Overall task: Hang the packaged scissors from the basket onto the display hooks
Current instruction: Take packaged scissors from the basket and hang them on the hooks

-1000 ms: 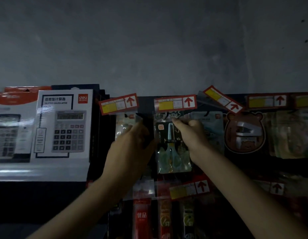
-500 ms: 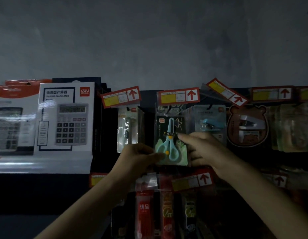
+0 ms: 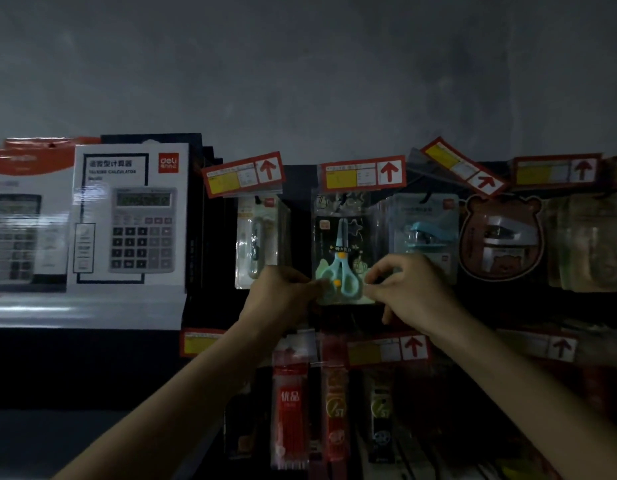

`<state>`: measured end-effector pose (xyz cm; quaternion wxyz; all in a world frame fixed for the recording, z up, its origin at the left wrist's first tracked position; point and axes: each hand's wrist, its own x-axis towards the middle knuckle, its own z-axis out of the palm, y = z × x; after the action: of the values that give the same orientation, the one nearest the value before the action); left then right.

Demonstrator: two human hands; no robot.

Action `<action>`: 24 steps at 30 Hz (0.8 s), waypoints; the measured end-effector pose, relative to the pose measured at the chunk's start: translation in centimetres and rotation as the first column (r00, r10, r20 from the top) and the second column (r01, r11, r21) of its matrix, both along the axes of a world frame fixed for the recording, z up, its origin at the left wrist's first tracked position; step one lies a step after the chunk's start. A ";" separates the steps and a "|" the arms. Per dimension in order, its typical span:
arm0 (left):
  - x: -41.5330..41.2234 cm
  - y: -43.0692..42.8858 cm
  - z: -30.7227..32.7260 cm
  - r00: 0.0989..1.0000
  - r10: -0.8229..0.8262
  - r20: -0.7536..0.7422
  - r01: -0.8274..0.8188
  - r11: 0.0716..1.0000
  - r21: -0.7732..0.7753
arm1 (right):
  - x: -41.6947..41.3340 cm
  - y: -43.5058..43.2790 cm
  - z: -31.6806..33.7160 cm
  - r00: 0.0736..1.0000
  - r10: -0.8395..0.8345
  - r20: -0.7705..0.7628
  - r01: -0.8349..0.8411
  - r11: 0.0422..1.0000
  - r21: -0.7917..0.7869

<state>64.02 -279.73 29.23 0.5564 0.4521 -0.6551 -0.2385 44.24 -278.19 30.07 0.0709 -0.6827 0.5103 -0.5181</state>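
Scissors pack point(image 3: 341, 251) now hangs below price tag point(image 3: 362, 174). Left hand point(image 3: 283, 292) and right hand point(image 3: 411, 289) have dropped from pack top to bottom corners, fingers pinching them. Judgement: hanging done, release pending.

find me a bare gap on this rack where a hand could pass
A narrow dark strip between the pale pack and the scissors pack is bare. Left hand and right hand pinch the latter's lower edges. Rightward, the stapler pack and bear pack crowd edge to edge.

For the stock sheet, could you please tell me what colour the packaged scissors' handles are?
Pale mint green, on the scissors in the head view.
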 end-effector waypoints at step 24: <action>-3.0 -4.3 1.8 0.959 0.089 -0.271 -0.021 0.969 0.244 | 2.0 -2.9 0.5 0.991 -0.016 -0.133 0.041 0.981 0.188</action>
<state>60.99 -284.01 31.06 0.5914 0.4956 -0.5235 -0.3615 46.23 -281.11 30.57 0.0946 -0.6979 0.5708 -0.4221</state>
